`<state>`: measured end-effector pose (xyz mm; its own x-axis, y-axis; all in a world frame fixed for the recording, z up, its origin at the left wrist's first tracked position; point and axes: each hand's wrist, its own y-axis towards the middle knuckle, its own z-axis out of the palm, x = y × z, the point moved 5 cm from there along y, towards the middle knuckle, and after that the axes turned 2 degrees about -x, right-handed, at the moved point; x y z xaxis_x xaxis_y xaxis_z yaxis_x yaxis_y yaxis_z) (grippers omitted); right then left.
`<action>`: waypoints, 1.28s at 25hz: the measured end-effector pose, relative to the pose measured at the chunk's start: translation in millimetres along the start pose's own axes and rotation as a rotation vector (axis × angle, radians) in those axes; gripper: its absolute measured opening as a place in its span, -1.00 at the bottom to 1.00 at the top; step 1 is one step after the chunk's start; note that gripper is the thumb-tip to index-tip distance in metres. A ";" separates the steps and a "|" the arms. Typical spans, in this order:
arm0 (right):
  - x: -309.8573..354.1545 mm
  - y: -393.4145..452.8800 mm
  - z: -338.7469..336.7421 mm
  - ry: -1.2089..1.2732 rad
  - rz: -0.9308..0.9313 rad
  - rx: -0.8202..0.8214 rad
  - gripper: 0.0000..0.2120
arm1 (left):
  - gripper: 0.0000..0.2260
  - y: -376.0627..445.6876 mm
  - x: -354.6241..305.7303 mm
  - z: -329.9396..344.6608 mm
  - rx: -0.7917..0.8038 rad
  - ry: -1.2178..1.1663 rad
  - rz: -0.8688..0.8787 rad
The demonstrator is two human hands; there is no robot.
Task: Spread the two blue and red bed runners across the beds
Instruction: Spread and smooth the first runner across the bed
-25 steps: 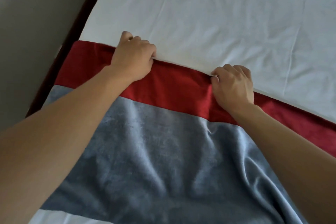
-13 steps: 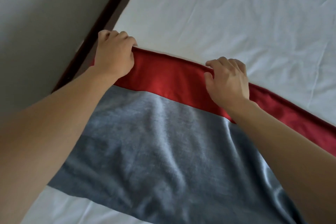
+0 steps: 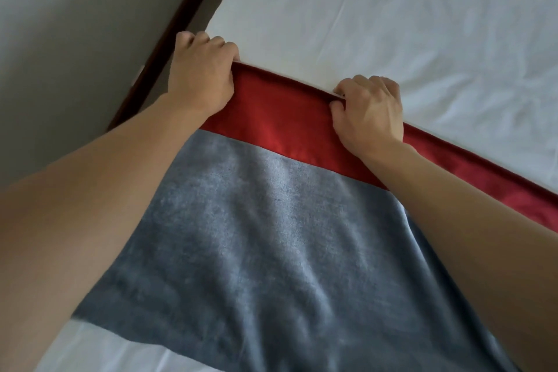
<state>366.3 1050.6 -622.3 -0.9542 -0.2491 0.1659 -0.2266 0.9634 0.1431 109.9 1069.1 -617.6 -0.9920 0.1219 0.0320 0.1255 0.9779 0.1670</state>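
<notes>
A bed runner [image 3: 271,235] with a grey-blue middle and a red far band lies across the white bed [image 3: 392,24]. My left hand [image 3: 200,74] grips the red band's far edge at its left end, right at the mattress side. Further right, my right hand [image 3: 370,110] pinches the same red edge between thumb and curled fingers. The edge runs taut between both hands. The runner's near part is wrinkled and passes under my forearms. Only one runner is in view.
A dark wooden bed frame edge [image 3: 169,36] runs diagonally along the mattress's left side, with grey floor [image 3: 75,39] beyond it. White creased sheet stretches beyond the runner and shows again at the lower left [image 3: 99,350].
Both hands have carried the red edge to the left, toward the mattress side. My left hand now sits at the bed's edge by the frame; the runner's left end no longer overhangs visibly.
</notes>
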 end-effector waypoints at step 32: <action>122.4 -21.7 4.7 -0.082 -0.250 0.041 -0.65 | -0.80 -165.9 33.2 -13.6 -0.006 -0.413 -0.537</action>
<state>253.5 999.6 -609.7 -0.8798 -0.4727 0.0507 -0.4634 0.8765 0.1302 56.3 908.6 -630.8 -0.8393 -0.3246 -0.4361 -0.3872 0.9200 0.0604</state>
